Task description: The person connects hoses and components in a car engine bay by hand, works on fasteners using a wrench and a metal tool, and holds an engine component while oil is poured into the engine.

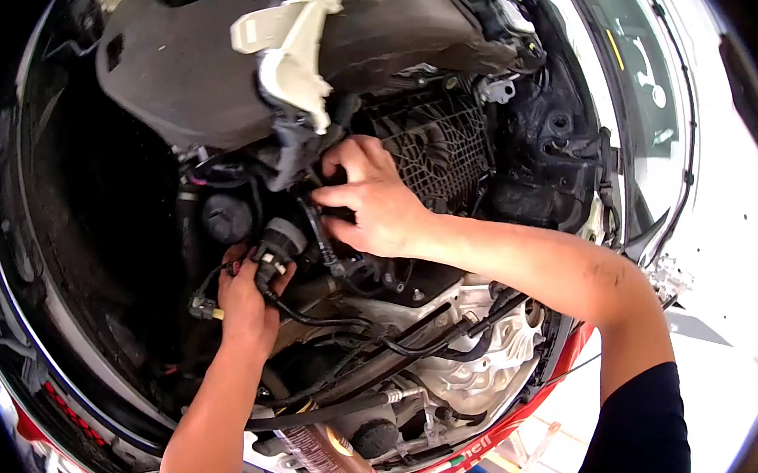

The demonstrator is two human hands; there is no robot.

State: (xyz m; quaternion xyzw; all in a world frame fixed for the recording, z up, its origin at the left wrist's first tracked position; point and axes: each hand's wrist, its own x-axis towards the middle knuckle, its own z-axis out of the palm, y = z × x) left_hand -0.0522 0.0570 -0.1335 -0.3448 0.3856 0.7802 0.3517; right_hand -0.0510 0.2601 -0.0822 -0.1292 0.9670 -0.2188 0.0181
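While the left hand [249,306] grips a black plug [283,237], the right hand [371,199] is curled at a black hose [318,234] near that plug; whether it pinches, I cannot tell. A round cap [226,219] sits beside the plug, the engine cover [189,56] beyond, a can [333,460] nearer the person.

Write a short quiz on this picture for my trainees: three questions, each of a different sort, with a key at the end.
1. True or false: the right hand wears a thick glove.
2. Multiple choice: what is the main colour of the can at the bottom of the view? A) green B) brown C) blue
3. Fill the gap: the round grey-topped part sits at the fingers of the ____ hand.

Key:
1. False; it is bare.
2. B
3. left, as in left hand
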